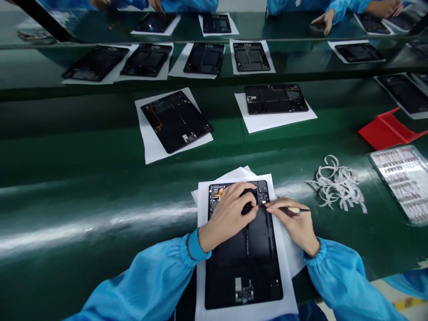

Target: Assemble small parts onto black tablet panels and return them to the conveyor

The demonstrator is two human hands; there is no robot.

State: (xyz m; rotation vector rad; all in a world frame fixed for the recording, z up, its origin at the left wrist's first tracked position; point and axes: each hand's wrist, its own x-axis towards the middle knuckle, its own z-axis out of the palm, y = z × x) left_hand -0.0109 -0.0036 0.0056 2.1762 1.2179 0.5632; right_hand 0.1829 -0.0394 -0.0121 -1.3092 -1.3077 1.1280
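An opened tablet, its dark inside facing up, lies on white sheets in front of me. My left hand rests over its upper part. The thumb and a fingertip are pressed together near the upper right corner; anything between them is too small or hidden to make out. At the tablet's right edge, my right hand pinches a slim pen-like tool, dark with a pale section. Its tip is close to small parts in that corner. A circuit board shows at the tablet's lower end.
Two more opened tablets lie on paper beyond mine. Curled white strips, a clear tray of small parts and a red holder are at right. Past a raised ledge, several tablets line up; co-workers' hands are behind.
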